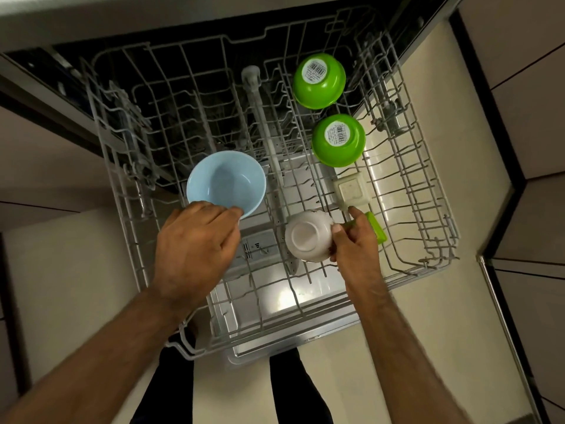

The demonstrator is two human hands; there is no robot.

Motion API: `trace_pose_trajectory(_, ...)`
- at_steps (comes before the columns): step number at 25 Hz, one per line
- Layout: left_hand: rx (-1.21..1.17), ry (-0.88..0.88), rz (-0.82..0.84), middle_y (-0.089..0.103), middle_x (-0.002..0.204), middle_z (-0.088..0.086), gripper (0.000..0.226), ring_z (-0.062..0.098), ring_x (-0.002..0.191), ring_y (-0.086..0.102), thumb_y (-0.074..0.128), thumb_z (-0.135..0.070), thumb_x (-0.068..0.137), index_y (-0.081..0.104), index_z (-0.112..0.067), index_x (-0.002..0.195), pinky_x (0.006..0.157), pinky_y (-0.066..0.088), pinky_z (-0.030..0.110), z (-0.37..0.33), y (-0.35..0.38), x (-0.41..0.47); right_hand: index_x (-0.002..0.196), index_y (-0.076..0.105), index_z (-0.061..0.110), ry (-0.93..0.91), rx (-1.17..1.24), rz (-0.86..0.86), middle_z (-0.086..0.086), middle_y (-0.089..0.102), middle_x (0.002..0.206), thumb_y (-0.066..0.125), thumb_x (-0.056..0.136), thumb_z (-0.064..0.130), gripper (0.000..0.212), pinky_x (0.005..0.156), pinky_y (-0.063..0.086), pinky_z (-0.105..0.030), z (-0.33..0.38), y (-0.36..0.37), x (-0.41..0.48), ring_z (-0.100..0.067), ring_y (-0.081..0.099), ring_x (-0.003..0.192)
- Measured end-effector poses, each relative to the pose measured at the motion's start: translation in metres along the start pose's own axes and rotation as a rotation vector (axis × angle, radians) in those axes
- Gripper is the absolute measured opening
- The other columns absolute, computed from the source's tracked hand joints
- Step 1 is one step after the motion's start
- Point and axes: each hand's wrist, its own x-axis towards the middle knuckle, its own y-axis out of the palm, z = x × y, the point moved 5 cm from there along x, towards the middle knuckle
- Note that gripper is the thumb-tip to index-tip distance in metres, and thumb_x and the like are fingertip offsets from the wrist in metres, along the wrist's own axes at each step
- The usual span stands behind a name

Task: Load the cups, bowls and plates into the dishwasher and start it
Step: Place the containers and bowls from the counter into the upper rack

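Observation:
A grey wire dishwasher rack (428,228) is pulled out below me. Two green bowls lie upside down in its right half, one at the back (319,81) and one nearer (338,139). My left hand (195,249) grips the near rim of a light blue bowl (226,182), mouth up, over the rack's middle. My right hand (354,240) holds a white bowl (307,237) bottom up, just above the wires. A small cream square dish (351,188) lies upside down behind my right hand. Beside that hand a green piece (377,228) shows partly.
The open dishwasher door (275,304) lies beneath the rack, with its detergent compartment (260,246) showing through the wires. The countertop edge (153,13) runs along the top. Cabinet fronts (526,117) stand to the right. My legs (299,390) stand on beige floor in front.

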Motion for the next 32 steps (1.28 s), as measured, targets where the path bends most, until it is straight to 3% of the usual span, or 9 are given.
trace_pose_trajectory(4, 0.004, 0.021, -0.005, 0.076, 0.093, 0.004, 0.021, 0.026, 0.091, 0.07, 0.065, -0.016, 0.093, 0.076, -0.012, 0.111, 0.079, 0.055, 0.045, -0.003, 0.002, 0.002, 0.146, 0.046, 0.024, -0.056, -0.048, -0.101, 0.006, 0.069, 0.106, 0.056, 0.102, 0.017, 0.046, 0.096, 0.056, -0.046, 0.005, -0.007, 0.0, -0.009, 0.066, 0.103)
trace_pose_trajectory(9, -0.009, 0.047, 0.047, 0.077, 0.097, 0.002, 0.025, 0.023, 0.094, 0.069, 0.06, -0.02, 0.095, 0.075, -0.014, 0.114, 0.084, 0.053, 0.043, -0.01, 0.009, 0.003, 0.14, 0.053, 0.023, -0.075, -0.102, -0.125, 0.007, 0.07, 0.104, 0.057, 0.101, 0.017, 0.04, 0.093, 0.056, -0.042, 0.01, -0.006, 0.002, -0.012, 0.067, 0.101)
trace_pose_trajectory(14, -0.03, 0.095, 0.073, 0.076, 0.099, 0.004, 0.024, 0.027, 0.096, 0.069, 0.064, -0.01, 0.092, 0.075, -0.01, 0.114, 0.081, 0.057, 0.048, -0.021, 0.013, 0.004, 0.141, 0.054, 0.018, -0.089, -0.272, -0.153, 0.004, 0.063, 0.12, 0.06, 0.098, 0.009, 0.044, 0.098, 0.05, -0.032, 0.015, -0.01, 0.0, -0.013, 0.059, 0.11)
trace_pose_trajectory(17, -0.02, 0.121, 0.074, 0.076, 0.1, 0.006, 0.033, 0.03, 0.104, 0.069, 0.074, 0.003, 0.078, 0.076, -0.008, 0.108, 0.086, 0.055, 0.05, -0.028, 0.011, 0.006, 0.139, 0.056, 0.016, -0.445, -0.377, -0.238, 0.002, 0.061, 0.131, 0.066, 0.093, 0.009, 0.048, 0.101, 0.052, -0.043, 0.041, -0.011, -0.015, -0.016, 0.056, 0.121)
trace_pose_trajectory(19, -0.026, 0.133, 0.116, 0.076, 0.107, 0.004, 0.036, 0.03, 0.116, 0.065, 0.073, 0.007, 0.075, 0.076, -0.01, 0.106, 0.094, 0.052, 0.051, -0.027, 0.014, 0.009, 0.141, 0.054, 0.013, -0.738, -0.394, -0.124, 0.0, 0.057, 0.142, 0.069, 0.089, 0.006, 0.055, 0.111, 0.044, -0.037, 0.062, 0.002, -0.029, -0.016, 0.049, 0.133)
trace_pose_trajectory(21, -0.051, 0.152, 0.165, 0.074, 0.118, 0.003, 0.038, 0.029, 0.13, 0.057, 0.072, 0.01, 0.074, 0.074, -0.012, 0.106, 0.104, 0.049, 0.052, -0.024, 0.021, 0.012, 0.142, 0.053, 0.011, -0.883, -0.436, 0.079, 0.0, 0.057, 0.142, 0.067, 0.087, 0.001, 0.057, 0.115, 0.04, -0.033, 0.072, 0.022, -0.039, -0.015, 0.046, 0.137)
trace_pose_trajectory(25, -0.095, 0.195, 0.201, 0.068, 0.132, 0.006, 0.04, 0.026, 0.142, 0.047, 0.07, 0.014, 0.072, 0.071, -0.011, 0.103, 0.11, 0.045, 0.046, -0.016, 0.025, 0.016, 0.131, 0.063, 0.007, -0.998, -0.491, 0.219, 0.0, 0.072, 0.116, 0.061, 0.089, -0.004, 0.044, 0.093, 0.055, -0.043, 0.063, 0.043, -0.045, -0.019, 0.062, 0.115)
trace_pose_trajectory(29, -0.104, 0.181, 0.208, 0.064, 0.138, 0.005, 0.034, 0.023, 0.145, 0.043, 0.074, 0.009, 0.078, 0.07, -0.013, 0.104, 0.106, 0.049, 0.046, -0.006, 0.021, 0.021, 0.127, 0.066, 0.008, -1.072, -0.494, 0.22, -0.002, 0.074, 0.113, 0.064, 0.09, -0.002, 0.038, 0.09, 0.057, -0.044, 0.071, 0.046, -0.043, -0.02, 0.065, 0.11)
trace_pose_trajectory(32, -0.165, 0.059, 0.162, 0.05, 0.153, 0.004, 0.036, 0.026, 0.141, 0.047, 0.07, -0.015, 0.093, 0.062, -0.013, 0.128, 0.099, 0.055, 0.05, -0.004, 0.012, 0.026, 0.127, 0.067, 0.013, -0.872, -0.339, 0.157, 0.001, 0.072, 0.116, 0.063, 0.095, 0.002, 0.034, 0.086, 0.06, -0.034, 0.086, 0.042, -0.033, -0.012, 0.068, 0.104)
